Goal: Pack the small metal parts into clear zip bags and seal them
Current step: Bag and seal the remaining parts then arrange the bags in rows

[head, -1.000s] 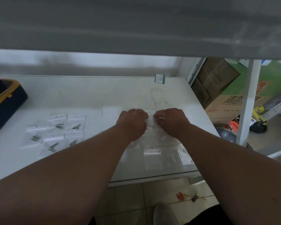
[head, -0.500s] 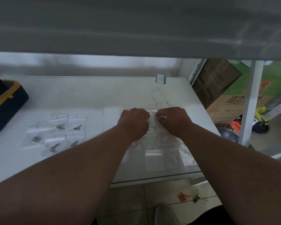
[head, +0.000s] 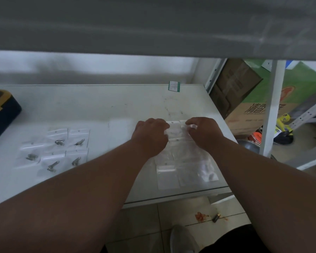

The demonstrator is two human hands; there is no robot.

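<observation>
- Left hand [head: 150,137] and right hand [head: 204,133] both curled knuckles-up over one clear zip bag [head: 177,129] at far end of the loose bag pile, right half of the white table [head: 117,110].
- Fingertips of both hands pinched on the bag's top strip, one each side; only a narrow band of film visible between them. Looks like pressing the zip shut or opening the mouth; cannot tell which, and cannot tell if a part is inside.
- Handling judgement: bag film thin, floppy, near weightless, slick; slides on the tabletop and clings to neighbouring bags. Best hold at the stiffer zip strip along the top edge, thumb and forefinger, running along it to seal.
- Metal parts small, rigid, dense for size; likely to shift toward the bottom of a bag once lifted. Pinch by the body.
- Count, packed bags [head: 55,152] on left of table: six, in rough two rows, each showing one metal part [head: 59,142].
- Count, empty bags [head: 167,177] near the front edge: overlapping and transparent, at least four or five outlines; exact number not readable.
- Loose unpacked parts on table: none discernible.
- Dark case with yellow trim [head: 2,110] at far left edge, well apart from the work.
</observation>
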